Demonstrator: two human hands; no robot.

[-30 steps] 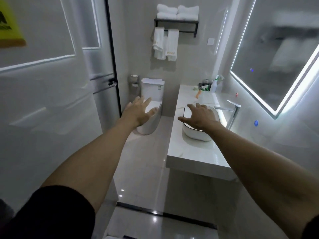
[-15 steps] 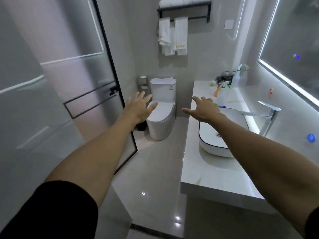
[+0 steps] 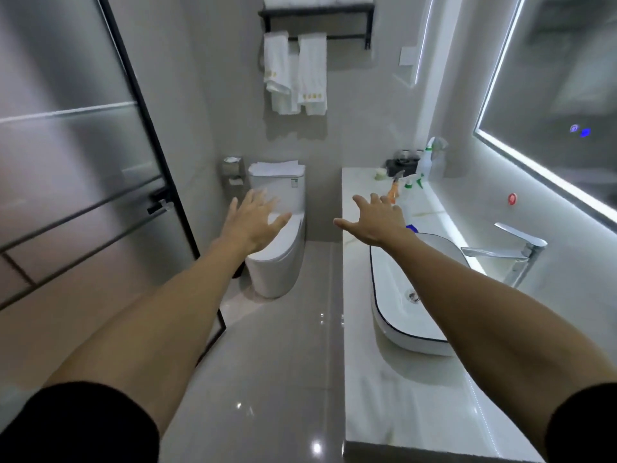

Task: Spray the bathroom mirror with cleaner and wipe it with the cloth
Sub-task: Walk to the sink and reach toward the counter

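The lit bathroom mirror (image 3: 561, 95) hangs on the right wall above the white counter (image 3: 400, 396). A pale spray bottle with a green collar (image 3: 429, 158) stands at the counter's far end beside its reflection. A blue cloth (image 3: 412, 227) peeks out behind my right wrist, next to the basin. My right hand (image 3: 374, 218) reaches over the counter with fingers spread, holding nothing. My left hand (image 3: 255, 222) is stretched out in front of the toilet, also spread and holding nothing.
An oval basin (image 3: 407, 315) and chrome tap (image 3: 510, 252) sit on the counter. An orange bottle (image 3: 394, 188) and small green-capped bottles (image 3: 412, 182) stand near the far end. The toilet (image 3: 277, 262) is ahead, a frosted glass door (image 3: 83, 162) at left, towels (image 3: 295, 71) on the back wall.
The view has moved forward into the bathroom, closer to the counter. Both outstretched hands have advanced with it, the right one from above the basin to past its far rim.
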